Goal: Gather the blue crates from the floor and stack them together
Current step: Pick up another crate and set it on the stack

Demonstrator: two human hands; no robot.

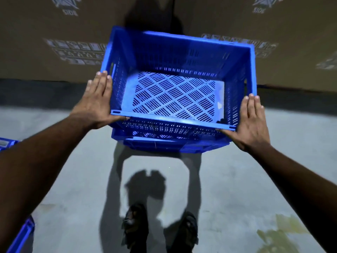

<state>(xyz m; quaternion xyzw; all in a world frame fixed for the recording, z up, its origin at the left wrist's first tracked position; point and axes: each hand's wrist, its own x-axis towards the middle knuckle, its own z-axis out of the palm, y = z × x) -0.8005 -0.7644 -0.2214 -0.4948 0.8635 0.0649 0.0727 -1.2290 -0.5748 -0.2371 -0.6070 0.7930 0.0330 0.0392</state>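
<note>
Crate [178, 52], blue and slatted, sits between my palms above the grey floor [237, 179]. Left hand [94, 105] and right hand [252, 121] press flat, fingers straight, against opposite sides.

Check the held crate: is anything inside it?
No. The blue crate shows only its bare slotted floor, while the left hand and right hand press its sides.

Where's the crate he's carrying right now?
Centre of the head view: the blue crate sits between the left hand and right hand, above the floor.
</note>
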